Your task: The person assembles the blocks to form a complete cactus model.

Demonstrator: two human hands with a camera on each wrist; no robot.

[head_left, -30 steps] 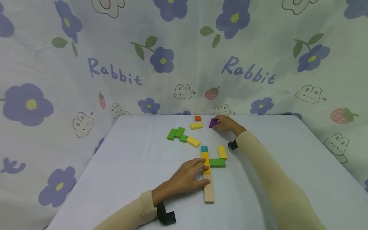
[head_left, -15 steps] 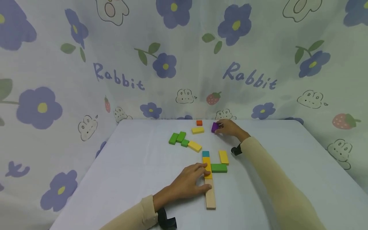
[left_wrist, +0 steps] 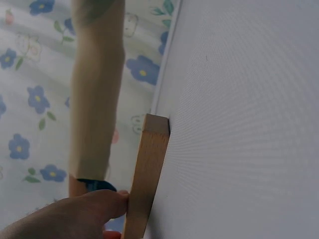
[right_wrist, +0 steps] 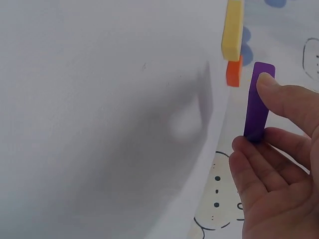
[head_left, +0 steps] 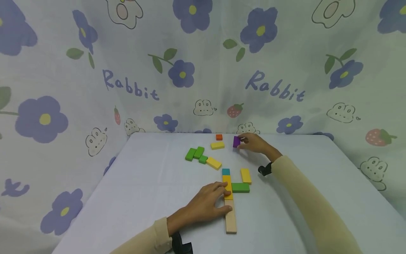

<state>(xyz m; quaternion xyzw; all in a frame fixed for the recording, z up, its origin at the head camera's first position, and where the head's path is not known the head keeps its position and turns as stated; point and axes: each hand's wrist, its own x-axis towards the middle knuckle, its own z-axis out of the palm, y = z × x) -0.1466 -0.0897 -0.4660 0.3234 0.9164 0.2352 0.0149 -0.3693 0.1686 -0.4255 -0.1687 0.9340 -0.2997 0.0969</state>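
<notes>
In the head view my right hand pinches a purple block at the far side of the table. The right wrist view shows the thumb on one end of the purple block and fingertips at the other, with a shadow on the table beside it. My left hand rests at a row of blocks nearer me. Its fingertips touch the orange-yellow block and its thumb lies on the plain wooden block. A teal block tops this row. A green block juts out to the right.
A yellow block stands off the green one's far edge. Farther back lie green blocks, a yellow block, another yellow block and a small red-orange block. Patterned cloth hangs behind the white table.
The purple block has turned more upright in my right hand, and the right forearm has shifted slightly right. My left hand stays on the row. The head view has tilted a little.
</notes>
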